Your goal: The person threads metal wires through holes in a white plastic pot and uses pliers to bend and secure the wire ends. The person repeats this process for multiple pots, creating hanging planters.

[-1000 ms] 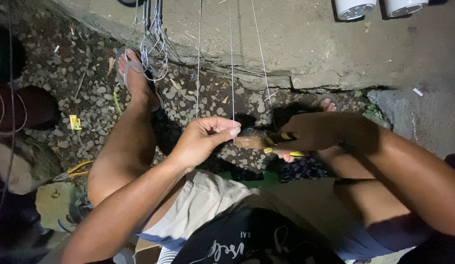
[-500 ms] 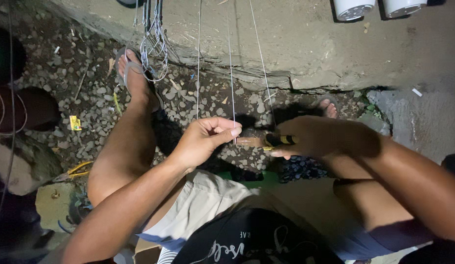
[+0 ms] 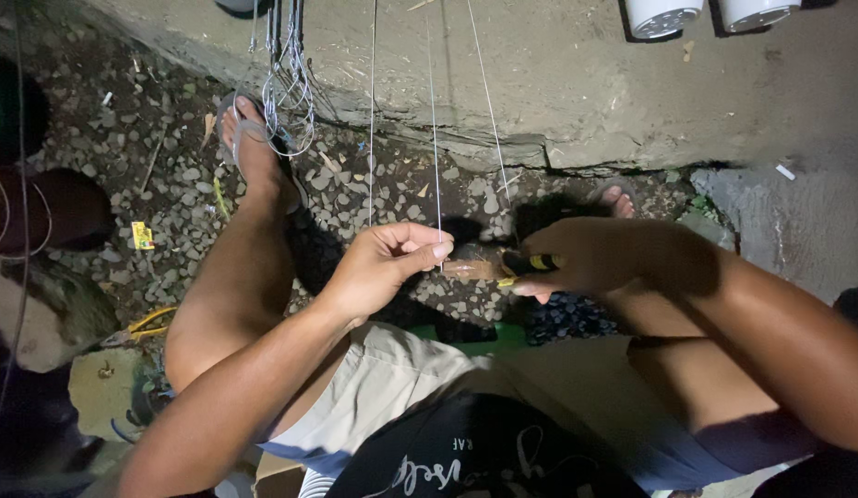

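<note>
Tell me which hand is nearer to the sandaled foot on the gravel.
Left. The left hand pinches a thin wire just right of the sandaled foot; the right hand sits farther right, gripping a yellow-and-black tool.

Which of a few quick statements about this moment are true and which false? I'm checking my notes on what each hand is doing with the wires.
1. The left hand pinches a thin wire between thumb and fingers. True.
2. The right hand is empty. False: it holds a tool with a yellow-and-black handle, whose brownish head points toward the left hand.
3. The ground under the legs is smooth tile. False: it is loose gravel beside a rough concrete ledge.
4. The foot stretched out ahead wears a sandal. True.
5. A tangle of wire loops hangs above that foot. True.
</note>
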